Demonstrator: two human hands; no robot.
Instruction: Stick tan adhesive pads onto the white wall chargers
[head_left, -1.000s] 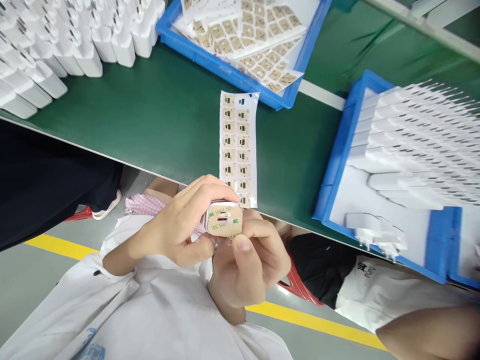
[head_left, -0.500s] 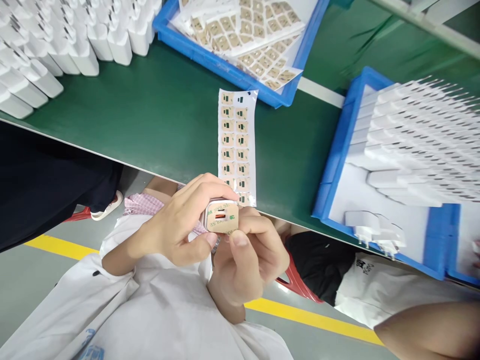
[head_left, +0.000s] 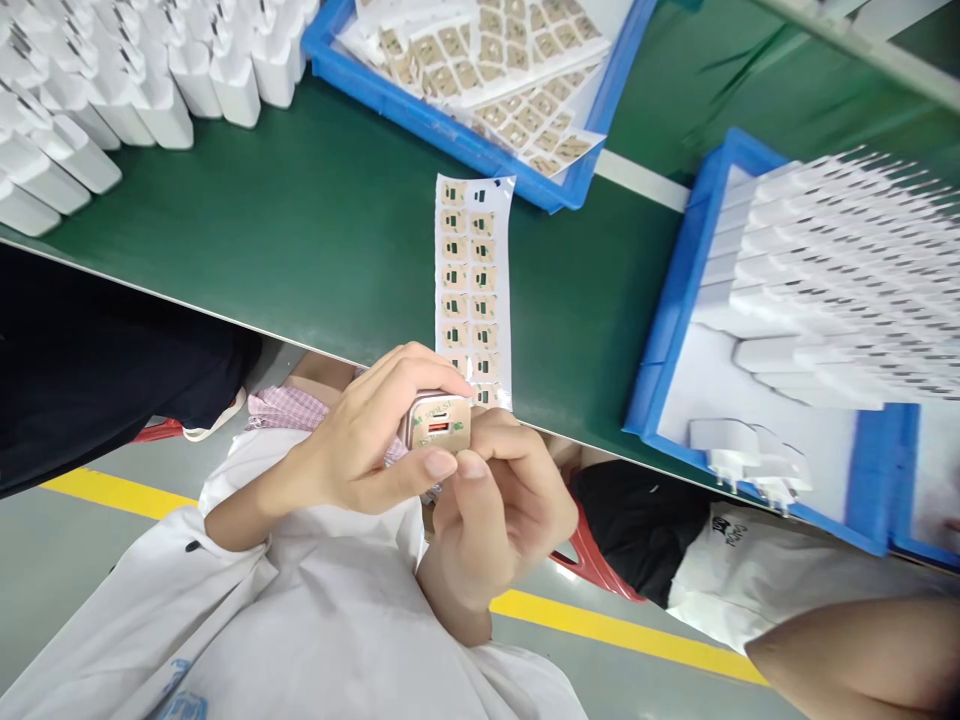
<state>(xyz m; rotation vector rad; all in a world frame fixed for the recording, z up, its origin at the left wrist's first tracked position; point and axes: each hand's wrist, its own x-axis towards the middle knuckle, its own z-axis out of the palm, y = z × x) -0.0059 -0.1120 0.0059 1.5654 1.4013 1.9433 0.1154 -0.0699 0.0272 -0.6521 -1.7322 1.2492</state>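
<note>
In my left hand (head_left: 352, 440) is a white charger (head_left: 411, 424), its port face turned up towards me. A tan adhesive sticker (head_left: 452, 440) with printed lettering lies over that face. Two ports show through its cutout, one with an orange-red inside. My left fingers curl over the charger's far side while the thumb presses along the near edge. My right hand (head_left: 506, 500) is closed at the right near corner, thumb and bent forefinger against the sticker and charger edge. Beyond the hands lies a white sheet (head_left: 504, 300) of similar stickers, one space at its top bare.
Rows of white chargers (head_left: 165, 110) stand at the left of the green table (head_left: 300, 230). A blue tray (head_left: 450, 140) holds more sticker sheets. To the right, another blue tray (head_left: 660, 365) holds stacked chargers with pins. Other people sit on both sides.
The charger has tilted and shifted slightly left, so its ports show more plainly. The left thumb has moved right along the near edge, beside the right thumb.
</note>
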